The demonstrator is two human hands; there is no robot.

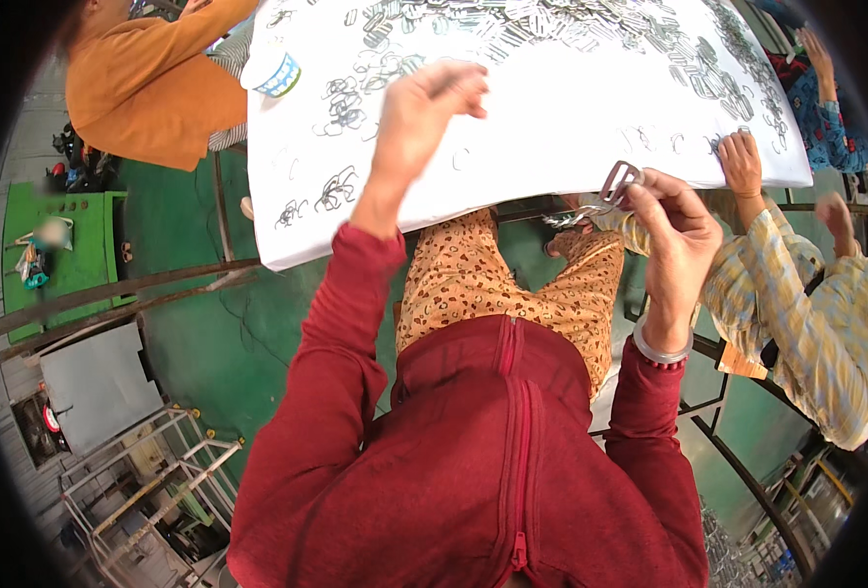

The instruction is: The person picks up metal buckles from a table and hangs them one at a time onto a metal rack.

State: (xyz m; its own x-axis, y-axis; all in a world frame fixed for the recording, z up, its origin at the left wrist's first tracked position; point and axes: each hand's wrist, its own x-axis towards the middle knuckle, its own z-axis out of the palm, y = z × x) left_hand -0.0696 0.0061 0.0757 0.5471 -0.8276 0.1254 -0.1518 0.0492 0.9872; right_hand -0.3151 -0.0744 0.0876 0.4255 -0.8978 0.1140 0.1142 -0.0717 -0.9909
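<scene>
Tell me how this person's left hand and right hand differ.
The right hand pinches a dark slotted frame; no held thing can be made out in the left hand, whose fingers are curled and blurred.
The right hand has a pale bangle at its wrist; the left hand's visible wrist is bare.
Both come out of maroon sleeves.

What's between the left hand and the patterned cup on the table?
The head view shows a loose cluster of thin dark loops on the white tabletop, between the left hand and the patterned cup.
</scene>
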